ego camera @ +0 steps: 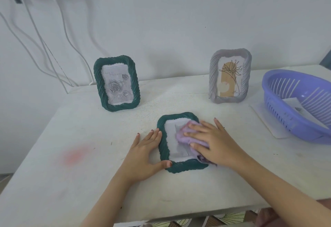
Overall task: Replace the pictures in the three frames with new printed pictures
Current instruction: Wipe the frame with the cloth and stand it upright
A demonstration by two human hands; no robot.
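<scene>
A dark green frame [163,148] lies flat on the white table [89,146] in front of me. My left hand [143,153] rests flat against its left edge, thumb on the lower rim. My right hand [213,142] presses a lilac cloth [181,136] onto the frame's glass with straight fingers. A second green frame [116,83] with a grey rose picture stands upright at the back left. A grey frame [230,76] with a line-drawn flower picture stands at the back right.
A purple plastic basket [300,105] sits at the right edge on a white sheet [263,119], with a printed paper [293,105] inside. White cables [44,47] hang on the wall at the left. A pink stain [76,155] marks the table.
</scene>
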